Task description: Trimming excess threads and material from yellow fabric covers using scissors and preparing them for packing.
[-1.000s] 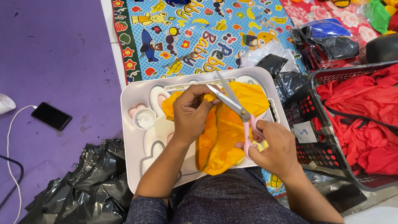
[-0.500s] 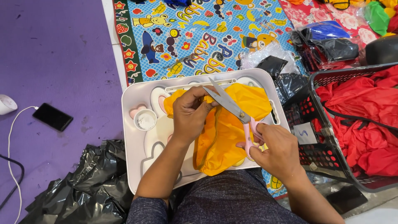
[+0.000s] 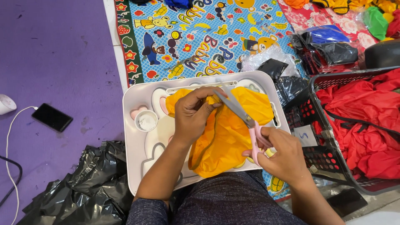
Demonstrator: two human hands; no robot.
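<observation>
Fabric under left hand, scissors beside.

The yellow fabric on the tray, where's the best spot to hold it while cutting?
Probably at the top edge of the yellow fabric, coming from the left, where the left hand pinches it. The scissors angle in from the right hand, so that side stays clear of the blades.

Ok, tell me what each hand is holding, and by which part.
The left hand pinches the yellow fabric at its upper edge. The right hand holds the scissors by their pink handles, blades open at that edge.
</observation>
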